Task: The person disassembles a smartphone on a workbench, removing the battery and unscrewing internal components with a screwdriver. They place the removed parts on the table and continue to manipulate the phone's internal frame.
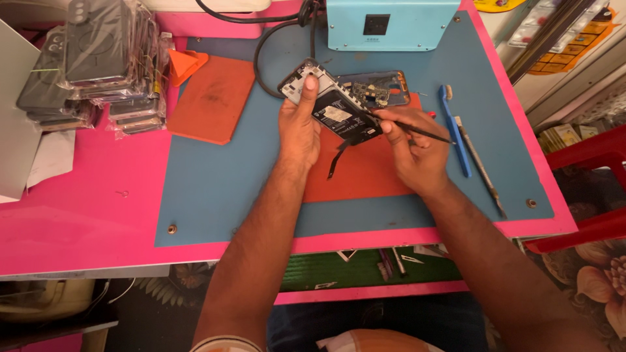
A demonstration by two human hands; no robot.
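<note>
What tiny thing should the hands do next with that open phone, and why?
Probably ease the thin black tool a little further under the phone's edge: the right hand has its tip there, and the left hand steadies the tilted phone above the orange mat.

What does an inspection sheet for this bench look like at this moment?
Surface: pink table with blue mat, orange pads.
Job's things: opened phone tilted up in the left hand; right hand puts a thin tool to it; back frame behind.
Clutter: blue brush, metal pry tool, bagged phone cases.
Fingers: both hands closed on their items.
Cables: black cable by the blue box.
Surroundings: red chair.
</note>
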